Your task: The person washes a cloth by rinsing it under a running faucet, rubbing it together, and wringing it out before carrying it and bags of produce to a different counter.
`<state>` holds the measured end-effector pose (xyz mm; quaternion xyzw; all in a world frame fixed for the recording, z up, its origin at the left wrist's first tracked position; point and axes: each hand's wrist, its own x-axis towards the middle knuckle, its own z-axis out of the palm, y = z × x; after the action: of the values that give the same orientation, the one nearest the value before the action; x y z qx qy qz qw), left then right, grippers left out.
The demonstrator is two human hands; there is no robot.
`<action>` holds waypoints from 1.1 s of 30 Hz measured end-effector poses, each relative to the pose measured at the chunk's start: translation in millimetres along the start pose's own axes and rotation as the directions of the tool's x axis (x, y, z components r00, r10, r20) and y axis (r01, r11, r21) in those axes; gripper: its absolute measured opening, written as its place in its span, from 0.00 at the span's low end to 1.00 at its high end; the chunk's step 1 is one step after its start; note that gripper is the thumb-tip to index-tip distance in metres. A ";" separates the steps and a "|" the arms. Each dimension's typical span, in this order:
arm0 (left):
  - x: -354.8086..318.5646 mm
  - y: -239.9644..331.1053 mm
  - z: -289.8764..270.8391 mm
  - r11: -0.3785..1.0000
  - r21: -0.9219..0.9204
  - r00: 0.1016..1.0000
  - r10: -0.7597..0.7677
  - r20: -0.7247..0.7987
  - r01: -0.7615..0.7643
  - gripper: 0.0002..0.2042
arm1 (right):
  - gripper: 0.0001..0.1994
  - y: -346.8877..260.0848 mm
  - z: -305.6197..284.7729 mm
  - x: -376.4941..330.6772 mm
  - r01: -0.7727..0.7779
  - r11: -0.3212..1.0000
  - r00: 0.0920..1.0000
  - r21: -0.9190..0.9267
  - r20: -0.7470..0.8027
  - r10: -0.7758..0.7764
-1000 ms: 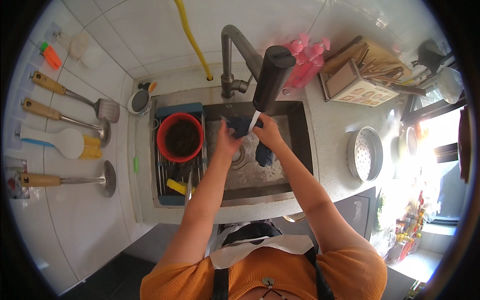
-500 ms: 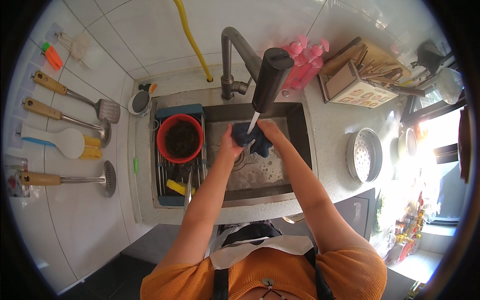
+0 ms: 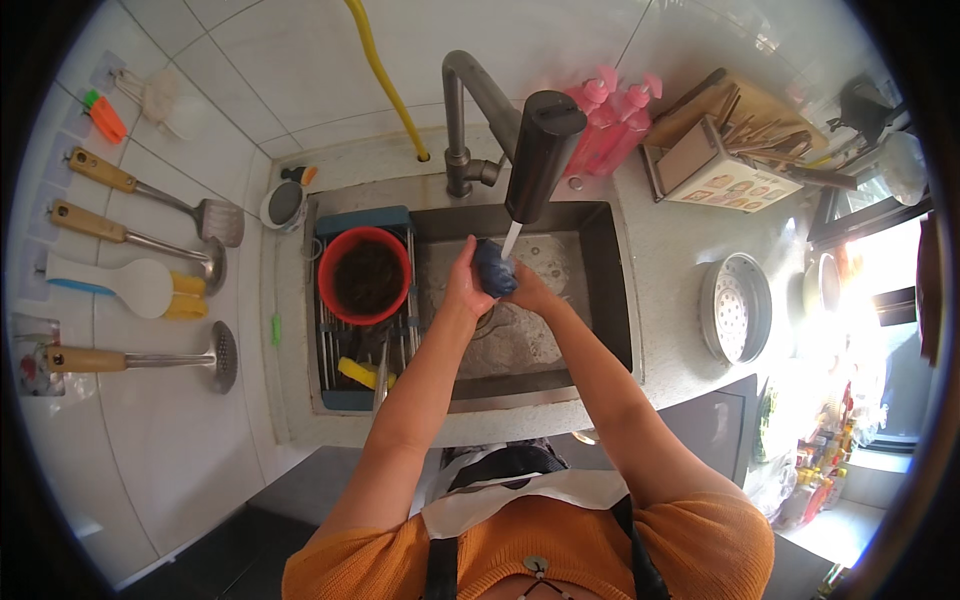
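Observation:
A wad of dark blue cloth (image 3: 494,268) is bunched up under the stream from the pull-down faucet (image 3: 545,155). My left hand (image 3: 466,286) is closed against its left side, thumb pointing up. My right hand (image 3: 532,288) grips the lower right of the same cloth, and its fingertips are partly hidden. Both hands are over the steel sink (image 3: 618,300), whose bottom is wet with suds.
Left in the sink, a rack (image 3: 326,350) bears a red bowl (image 3: 324,282) with dark contents and a yellow sponge (image 3: 360,373). Pink pump bottles (image 3: 618,125), a chopstick holder (image 3: 722,175) and a perforated steel pan (image 3: 738,308) stand on the counter.
The cloth has gone from hanging loose with a flap to a compact bundle. My right hand has come down and in toward my left.

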<state>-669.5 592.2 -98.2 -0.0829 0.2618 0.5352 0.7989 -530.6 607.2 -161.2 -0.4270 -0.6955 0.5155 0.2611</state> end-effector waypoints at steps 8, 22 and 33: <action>0.4 30.5 -39.3 0.999 -0.010 0.994 0.041 -0.105 -0.042 0.17 | 0.24 -57.7 -40.3 2.7 -0.266 0.939 0.963 0.218 0.023 0.268; 17.5 10.3 -20.0 0.993 0.119 0.999 -0.017 0.044 0.011 0.21 | 0.24 -120.8 -53.5 -0.8 0.016 1.000 0.994 -0.015 0.104 -0.014; 38.9 1.0 -30.1 0.978 0.192 0.995 0.097 -0.039 -0.088 0.17 | 0.15 -132.8 6.4 -25.4 0.124 0.953 0.954 -0.277 -0.230 -0.191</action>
<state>-669.1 611.7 -143.3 -0.0071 0.3342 0.5421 0.7710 -566.2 568.3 -36.5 -0.4629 -0.7497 0.3383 0.3306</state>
